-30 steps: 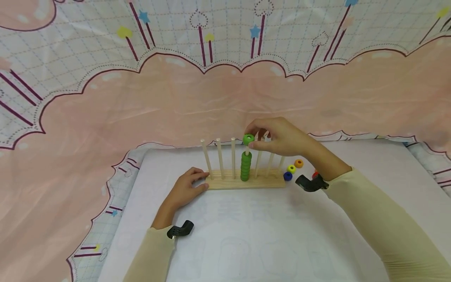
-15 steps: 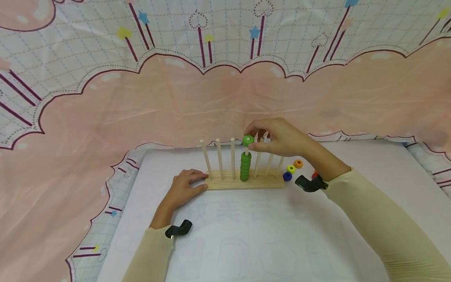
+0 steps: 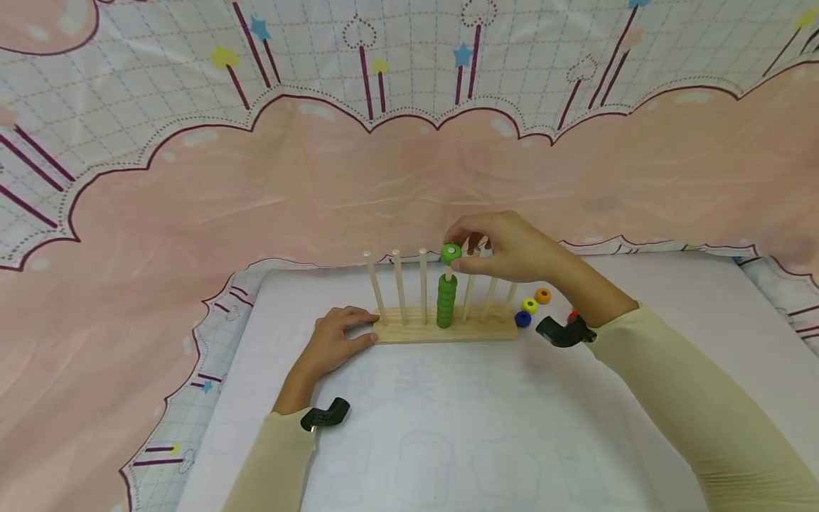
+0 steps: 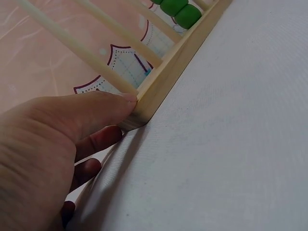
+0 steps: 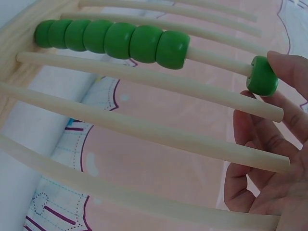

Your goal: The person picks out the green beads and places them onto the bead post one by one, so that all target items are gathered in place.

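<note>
My right hand point(image 3: 505, 245) pinches a green bead point(image 3: 451, 254) between thumb and fingertips at the top of the middle peg. The pale peg end shows in the bead's hole. Lower on that peg sits a stack of several green beads point(image 5: 119, 40), with bare peg between the stack and the pinched bead. The wooden peg stand point(image 3: 441, 333) stands upright on the white table, its other pegs bare. At its left end my left hand point(image 3: 335, 341) holds the base; in the left wrist view the thumb point(image 4: 108, 107) presses the corner and a finger lies behind the end.
To the right of the stand lie a blue bead point(image 3: 523, 319), a yellow bead point(image 3: 529, 306) and an orange bead point(image 3: 542, 295). A red bead point(image 3: 572, 315) is partly hidden by the right wrist. A patterned cloth point(image 3: 409, 185) rises behind the white table point(image 3: 448, 427).
The pale peg end now shows in the hole of the pinched bead, where one second ago it looked dark. Both hands have stayed nearly in place.
</note>
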`<state>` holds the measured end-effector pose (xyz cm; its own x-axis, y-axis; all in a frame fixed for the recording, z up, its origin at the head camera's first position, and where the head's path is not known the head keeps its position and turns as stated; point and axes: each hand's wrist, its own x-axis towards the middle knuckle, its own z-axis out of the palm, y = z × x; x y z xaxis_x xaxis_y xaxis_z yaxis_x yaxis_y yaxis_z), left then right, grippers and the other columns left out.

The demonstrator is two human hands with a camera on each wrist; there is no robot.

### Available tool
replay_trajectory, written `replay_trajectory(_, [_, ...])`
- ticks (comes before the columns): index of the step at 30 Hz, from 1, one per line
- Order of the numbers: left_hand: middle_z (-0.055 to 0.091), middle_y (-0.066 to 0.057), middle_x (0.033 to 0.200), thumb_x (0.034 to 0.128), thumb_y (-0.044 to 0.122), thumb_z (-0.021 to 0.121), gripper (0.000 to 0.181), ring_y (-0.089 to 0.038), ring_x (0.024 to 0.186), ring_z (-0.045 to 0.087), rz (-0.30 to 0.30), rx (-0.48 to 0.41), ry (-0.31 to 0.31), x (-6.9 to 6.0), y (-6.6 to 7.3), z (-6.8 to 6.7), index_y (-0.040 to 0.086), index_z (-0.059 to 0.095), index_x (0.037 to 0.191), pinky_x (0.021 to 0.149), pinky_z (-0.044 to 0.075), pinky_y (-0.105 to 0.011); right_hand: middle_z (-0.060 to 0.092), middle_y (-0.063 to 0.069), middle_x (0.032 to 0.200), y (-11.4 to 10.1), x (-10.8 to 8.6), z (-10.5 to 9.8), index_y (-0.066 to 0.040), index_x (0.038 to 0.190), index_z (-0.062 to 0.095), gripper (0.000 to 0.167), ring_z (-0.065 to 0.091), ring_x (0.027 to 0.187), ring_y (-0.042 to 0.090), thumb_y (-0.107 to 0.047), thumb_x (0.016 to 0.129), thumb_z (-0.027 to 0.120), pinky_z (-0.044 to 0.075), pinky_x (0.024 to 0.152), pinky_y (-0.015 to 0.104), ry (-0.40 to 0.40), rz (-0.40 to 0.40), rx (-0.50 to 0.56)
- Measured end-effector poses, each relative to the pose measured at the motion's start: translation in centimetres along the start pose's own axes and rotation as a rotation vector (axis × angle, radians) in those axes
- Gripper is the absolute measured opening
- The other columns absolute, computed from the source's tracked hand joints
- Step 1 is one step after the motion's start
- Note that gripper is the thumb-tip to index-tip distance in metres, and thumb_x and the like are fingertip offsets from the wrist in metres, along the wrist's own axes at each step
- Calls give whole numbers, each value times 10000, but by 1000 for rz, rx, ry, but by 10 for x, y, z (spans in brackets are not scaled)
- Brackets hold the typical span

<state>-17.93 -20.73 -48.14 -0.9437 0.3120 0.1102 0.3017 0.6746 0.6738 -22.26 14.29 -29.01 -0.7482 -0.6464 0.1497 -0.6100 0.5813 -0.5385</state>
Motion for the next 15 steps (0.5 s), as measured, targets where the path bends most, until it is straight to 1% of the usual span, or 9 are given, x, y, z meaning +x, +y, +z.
replay_trajectory(5, [710,8,1259,889,305,791,372,-264,1202,569,3,-4,2,-1,0,0,212,750,1247,949,298,-471,700,-99,1080,1,0,0,-240,1165,691,276,650,977,125,-306,912,782,517,844,374,1,-5,7])
replay_trajectory(8, [711,7,1262,891,304,791,368,-266,1208,568,1,-7,1,-2,0,1,213,752,1245,955,294,-469,699,-73,1089,3,-1,0,-228,1162,692,270,653,980,131,-293,916,780,535,864,403,9,-13,34])
replay_trajectory(10, [709,10,1265,891,306,790,368,-259,1200,569,1,-6,0,-3,-1,2,218,751,1246,952,293,-467,701,-56,1100,4,-2,-1,-214,1159,700,256,649,980,131,-274,922,775,544,876,417,27,-15,60])
replay_trajectory(12, [706,12,1272,894,310,788,371,-255,1192,569,-3,-5,-5,-3,0,2,221,748,1252,955,297,-478,707,-41,1112,4,-4,-2,-196,1148,713,232,638,988,135,-253,929,765,549,882,420,70,-22,86])
replay_trajectory(13, [704,14,1277,896,313,785,374,-256,1192,567,-6,-6,-10,-2,0,2,223,745,1256,964,301,-490,713,-36,1121,3,-6,-3,-186,1141,721,218,633,992,144,-245,934,755,546,884,408,105,-32,90])
replay_trajectory(15, [701,19,1288,905,321,775,377,-258,1205,571,-10,6,-23,-2,2,0,226,738,1268,1011,336,-511,724,-32,1122,2,-10,-3,-170,1119,736,187,622,992,154,-221,939,739,536,870,368,206,-58,85])
